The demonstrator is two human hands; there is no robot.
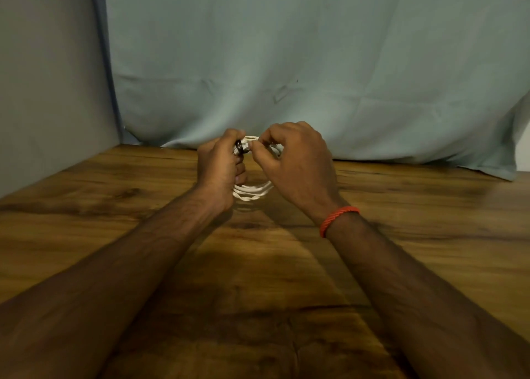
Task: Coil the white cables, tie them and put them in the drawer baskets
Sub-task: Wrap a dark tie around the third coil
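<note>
White coiled cable (pixel 252 190) held above brown wooden table (pixel 114 206); left hand (pixel 219 168) and right hand (pixel 298 160) both clamped on it. Loops best kept pinched tight while dark tie (pixel 239 148) is cinched.

bare wooden table (pixel 415 206) either side, cloth backdrop (pixel 315 63) seemingly blocking behind

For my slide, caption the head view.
Both hands, left hand and right hand, grip a coiled white cable above a wooden table.

My hands (pixel 258 160) cover most of the white cable coil (pixel 252 190), I can't make out the dark thing (pixel 239 146) pinched at its top, and the desk (pixel 430 206) runs off-frame.
</note>
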